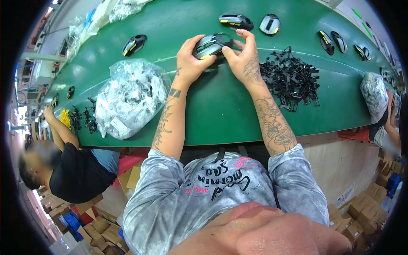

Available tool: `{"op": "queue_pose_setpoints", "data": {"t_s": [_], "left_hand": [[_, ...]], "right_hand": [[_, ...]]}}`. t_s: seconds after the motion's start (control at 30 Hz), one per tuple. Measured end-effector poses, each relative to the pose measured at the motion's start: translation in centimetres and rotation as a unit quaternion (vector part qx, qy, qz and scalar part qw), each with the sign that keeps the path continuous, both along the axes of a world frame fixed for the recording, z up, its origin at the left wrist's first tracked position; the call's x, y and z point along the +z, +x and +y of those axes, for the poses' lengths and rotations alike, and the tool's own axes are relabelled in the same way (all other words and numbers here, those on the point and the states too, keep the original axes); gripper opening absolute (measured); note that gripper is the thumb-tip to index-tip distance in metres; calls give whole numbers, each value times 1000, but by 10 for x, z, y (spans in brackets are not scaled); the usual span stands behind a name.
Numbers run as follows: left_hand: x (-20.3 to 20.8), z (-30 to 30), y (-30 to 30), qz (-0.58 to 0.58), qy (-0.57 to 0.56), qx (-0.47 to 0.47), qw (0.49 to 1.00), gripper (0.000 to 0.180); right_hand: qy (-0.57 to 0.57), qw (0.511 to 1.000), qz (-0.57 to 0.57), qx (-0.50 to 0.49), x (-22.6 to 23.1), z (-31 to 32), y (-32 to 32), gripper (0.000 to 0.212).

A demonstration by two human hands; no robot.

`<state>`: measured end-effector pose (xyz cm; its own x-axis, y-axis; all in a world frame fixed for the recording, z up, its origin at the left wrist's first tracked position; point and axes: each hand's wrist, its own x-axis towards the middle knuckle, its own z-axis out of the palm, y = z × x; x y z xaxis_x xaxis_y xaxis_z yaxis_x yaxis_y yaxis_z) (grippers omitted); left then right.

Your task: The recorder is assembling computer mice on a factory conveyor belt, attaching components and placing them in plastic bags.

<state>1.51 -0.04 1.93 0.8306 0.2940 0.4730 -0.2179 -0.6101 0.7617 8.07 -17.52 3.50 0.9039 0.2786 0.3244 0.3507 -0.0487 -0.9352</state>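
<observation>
In front of me, above the far part of the green table, I hold a rounded grey and black plastic shell point(211, 44) with a yellow strip, shaped rather like a computer mouse. My left hand point(192, 58) grips its left end between thumb and fingers. At its right end is my right hand point(243, 56), its thumb pressed to the shell and its other fingers bent behind; their exact contact is partly hidden. Just beyond lie two similar shells, one on its side point(236, 20) and another flat point(270, 24). Right of my right forearm spreads a heap of small black plastic clips point(290, 79).
A clear bag of wrapped parts point(131, 97) sits left of my left forearm. Another shell point(134, 45) lies beyond it, and more shells point(332, 42) lie far right. A co-worker in black point(83, 172) sits at left; another works at the right edge near a second bag point(374, 95).
</observation>
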Motion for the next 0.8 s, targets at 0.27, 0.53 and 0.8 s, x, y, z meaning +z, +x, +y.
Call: {"op": "queue_pose_setpoints", "data": {"t_s": [0.27,0.53,0.8], "left_hand": [[19,30,39,242,327,250,879,44],[12,28,163,141,240,-51,959,80],[3,14,118,93,145,84,981,77]], "right_hand": [[115,977,-97,-152,22,-37,35,37],[-7,983,-46,-179,36,-73,48,22],[-391,908,-60,140,48,-74,8,36]]}}
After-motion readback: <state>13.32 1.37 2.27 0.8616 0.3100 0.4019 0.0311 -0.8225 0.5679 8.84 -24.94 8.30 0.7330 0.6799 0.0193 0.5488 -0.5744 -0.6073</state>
